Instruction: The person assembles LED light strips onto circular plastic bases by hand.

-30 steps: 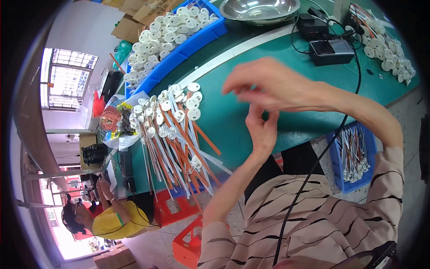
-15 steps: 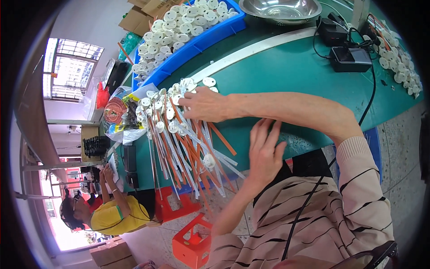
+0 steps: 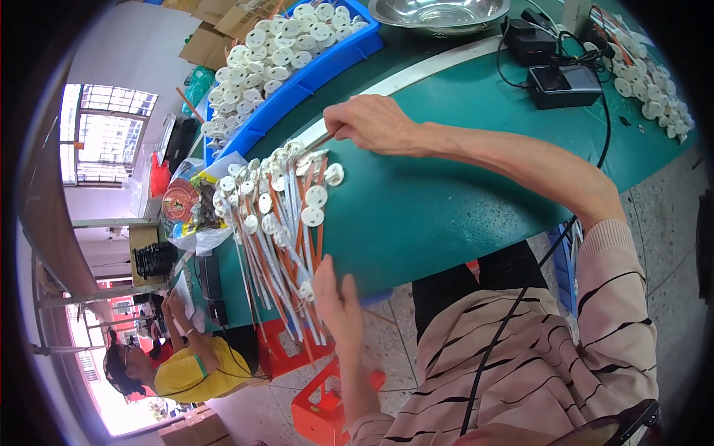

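A pile of long thin strips (image 3: 279,279), silver and orange-brown with white round discs at their far ends, lies on the green table and juts over its near edge. Beyond the pile, my right hand (image 3: 375,123) is closed on the end of a brown strip (image 3: 321,140), whose other end runs in among the discs. My left hand (image 3: 340,303) is beside the strips' near ends, its fingers stretched and apart, close to a white disc (image 3: 306,290). Whether its fingertips touch the strips I cannot tell.
A blue tray (image 3: 297,82) heaped with white discs stands at the back. A metal bowl (image 3: 439,15), black power adapters (image 3: 563,85) with cables and another disc pile (image 3: 651,93) lie farther right. At left are a plastic bag (image 3: 212,241) and a person in yellow (image 3: 201,372).
My right hand has moved up and away from the discs and now grips a brown strip. My left hand has gone left and down to the strips' near ends. The strips lie closer together.
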`<control>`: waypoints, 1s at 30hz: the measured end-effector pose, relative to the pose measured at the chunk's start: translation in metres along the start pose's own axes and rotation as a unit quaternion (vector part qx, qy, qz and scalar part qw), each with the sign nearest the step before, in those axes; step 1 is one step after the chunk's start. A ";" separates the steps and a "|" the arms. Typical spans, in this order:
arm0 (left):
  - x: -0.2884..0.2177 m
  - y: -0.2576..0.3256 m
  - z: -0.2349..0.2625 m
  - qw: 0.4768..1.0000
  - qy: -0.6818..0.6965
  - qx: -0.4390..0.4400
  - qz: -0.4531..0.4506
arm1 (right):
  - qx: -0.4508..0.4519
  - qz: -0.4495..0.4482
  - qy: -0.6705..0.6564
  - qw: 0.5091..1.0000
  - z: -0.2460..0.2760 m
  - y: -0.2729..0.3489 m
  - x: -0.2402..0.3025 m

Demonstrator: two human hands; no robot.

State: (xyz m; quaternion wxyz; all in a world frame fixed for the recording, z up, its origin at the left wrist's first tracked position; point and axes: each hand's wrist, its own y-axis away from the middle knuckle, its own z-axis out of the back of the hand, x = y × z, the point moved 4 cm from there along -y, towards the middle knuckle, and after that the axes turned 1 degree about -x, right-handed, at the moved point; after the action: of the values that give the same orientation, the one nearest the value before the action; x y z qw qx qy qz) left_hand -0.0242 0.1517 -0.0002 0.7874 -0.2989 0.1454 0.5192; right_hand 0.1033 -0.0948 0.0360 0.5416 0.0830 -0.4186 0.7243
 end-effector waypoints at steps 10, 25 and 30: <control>-0.050 -0.091 -0.079 0.830 0.533 -0.006 0.165 | 0.036 -0.182 -0.450 0.874 0.003 0.038 -0.040; -0.073 -0.142 -0.137 0.868 0.484 0.061 0.097 | -0.047 -0.177 -0.503 0.845 0.027 0.059 -0.064; -0.081 -0.139 -0.137 0.853 0.500 0.102 0.108 | -0.030 -0.172 -0.480 0.860 0.037 0.058 -0.056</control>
State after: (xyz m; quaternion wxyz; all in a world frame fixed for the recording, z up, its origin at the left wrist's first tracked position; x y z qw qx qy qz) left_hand 0.0786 -0.0322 -0.0186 0.5738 -0.4185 0.6027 0.3639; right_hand 0.0639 -0.1641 -0.0024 0.3921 0.4743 -0.6273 0.4773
